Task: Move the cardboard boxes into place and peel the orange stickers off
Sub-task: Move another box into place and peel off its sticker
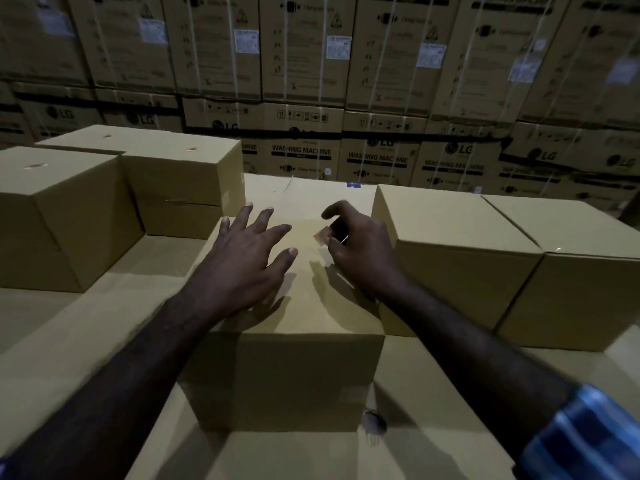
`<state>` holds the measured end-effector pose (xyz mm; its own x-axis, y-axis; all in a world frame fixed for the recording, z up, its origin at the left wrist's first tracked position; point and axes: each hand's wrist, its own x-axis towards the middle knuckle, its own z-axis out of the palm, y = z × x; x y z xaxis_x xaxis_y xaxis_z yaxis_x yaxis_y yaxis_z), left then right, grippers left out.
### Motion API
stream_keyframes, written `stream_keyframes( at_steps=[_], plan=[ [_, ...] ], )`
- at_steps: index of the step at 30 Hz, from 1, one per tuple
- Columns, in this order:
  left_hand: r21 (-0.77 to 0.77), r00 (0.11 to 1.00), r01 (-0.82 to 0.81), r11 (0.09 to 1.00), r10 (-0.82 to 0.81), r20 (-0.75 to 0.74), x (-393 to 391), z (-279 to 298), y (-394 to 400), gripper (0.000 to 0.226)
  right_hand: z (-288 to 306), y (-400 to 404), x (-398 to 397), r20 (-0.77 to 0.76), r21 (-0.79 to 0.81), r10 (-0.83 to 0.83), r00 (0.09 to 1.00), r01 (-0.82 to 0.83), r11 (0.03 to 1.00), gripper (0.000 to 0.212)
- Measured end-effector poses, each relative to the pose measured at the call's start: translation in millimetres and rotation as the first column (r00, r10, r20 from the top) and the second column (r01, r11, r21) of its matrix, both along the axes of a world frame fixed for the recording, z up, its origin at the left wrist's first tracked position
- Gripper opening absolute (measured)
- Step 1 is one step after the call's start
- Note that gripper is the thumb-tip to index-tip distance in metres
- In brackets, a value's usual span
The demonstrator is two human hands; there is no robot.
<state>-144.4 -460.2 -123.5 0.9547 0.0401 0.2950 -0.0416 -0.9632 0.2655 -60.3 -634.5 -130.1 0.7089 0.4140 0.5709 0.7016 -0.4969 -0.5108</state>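
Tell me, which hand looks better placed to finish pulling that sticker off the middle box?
The right hand, probably: its fingertips already pinch the partly lifted sticker. The left hand lies flat with fingers spread on the middle box, seemingly steadying it.

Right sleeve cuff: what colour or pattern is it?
Blue with lighter blue stripes, on the sleeve at the lower right edge of the head view.

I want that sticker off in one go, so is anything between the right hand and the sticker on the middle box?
Nothing visible does. The right hand is already at the sticker, whose edge appears lifted between thumb and fingers. The left hand lies flat on the middle box, clear to the sticker's left.
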Motion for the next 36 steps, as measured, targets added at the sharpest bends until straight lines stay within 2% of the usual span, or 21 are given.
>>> stream_keyframes(
  at_steps=[4,9,13,17,22,28,32,36],
  plan=[
    [0.012,0.999,0.039,0.999,-0.039,-0.008,-2,1,-7,0.053,-5,-12,-7,0.093,-0.011,-0.085,0.992,0.086,0.996,0.016],
    [0.017,0.992,0.128,0.992,-0.128,-0.012,-10,4,-21,0.054,-3,-28,-30,0.177,0.048,-0.184,0.967,0.178,0.983,0.017],
    [0.014,0.971,0.238,0.971,-0.238,0.026,-13,7,-44,0.055,2,-55,-51,0.153,0.141,-0.286,0.946,0.265,0.954,0.025],
    [-0.013,0.923,0.382,0.924,-0.382,0.041,-7,8,-82,0.057,2,-101,-76,0.137,0.205,-0.452,0.881,0.421,0.884,0.018],
    [-0.001,0.851,0.523,0.852,-0.522,0.049,-11,4,-155,0.06,-4,-176,-109,-0.02,0.367,-0.654,0.756,0.614,0.699,0.016],
    [0.007,0.725,0.688,0.726,-0.688,0.017,-21,-8,-257,0.059,-37,-310,-169,-0.271,0.462,-0.834,0.481,0.825,0.326,0.022],
    [0.011,0.678,0.735,0.678,-0.735,-0.006,-26,-21,-331,0.058,-86,-409,-218,-0.352,0.368,-0.896,0.272,0.92,0.135,0.016],
    [0.01,0.63,0.776,0.631,-0.774,-0.062,-35,-42,-418,0.067,-150,-493,-261,-0.374,0.154,-0.921,0.106,0.987,0.051,0.007]
  ],
)
